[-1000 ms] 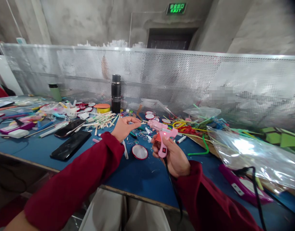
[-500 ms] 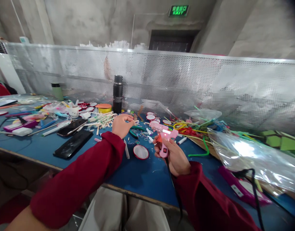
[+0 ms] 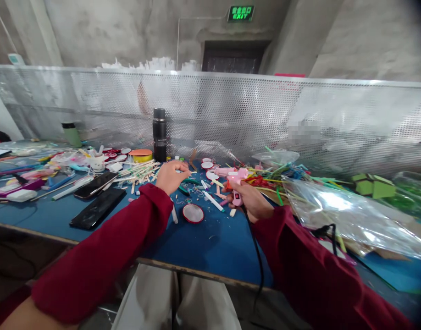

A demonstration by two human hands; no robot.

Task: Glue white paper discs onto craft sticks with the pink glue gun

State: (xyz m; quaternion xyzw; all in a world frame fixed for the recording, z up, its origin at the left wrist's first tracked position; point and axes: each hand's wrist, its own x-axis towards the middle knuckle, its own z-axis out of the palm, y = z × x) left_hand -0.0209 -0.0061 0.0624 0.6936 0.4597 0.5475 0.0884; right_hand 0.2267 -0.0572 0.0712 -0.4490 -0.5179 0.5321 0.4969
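Note:
My right hand (image 3: 249,198) is wrapped round the handle of a pink hot glue gun (image 3: 233,174), its nozzle toward the left and a black cord trailing down from the grip. At the left, my left hand (image 3: 172,176) is closed in a pinch above the table; a tiny pale bit shows at its fingertips, too small to name. Just below that hand lie dark green-handled pliers (image 3: 186,185). Between my forearms a round white disc with a red rim (image 3: 193,213) rests on the blue table (image 3: 203,247). Beside it are a white pen (image 3: 213,201) and a slim white stick (image 3: 174,213).
Two black phones (image 3: 97,207) and a pile of small wooden sticks (image 3: 141,173) lie to the left. A black bottle (image 3: 159,135) stands at the back before a perforated metal screen (image 3: 224,114). Pipe cleaners and a clear plastic bag (image 3: 334,211) crowd the right.
The view has shifted a little rightward. The glue gun has turned and moved slightly forward in my right hand's grip, uncovering the white pen. My left hand keeps its pinch.

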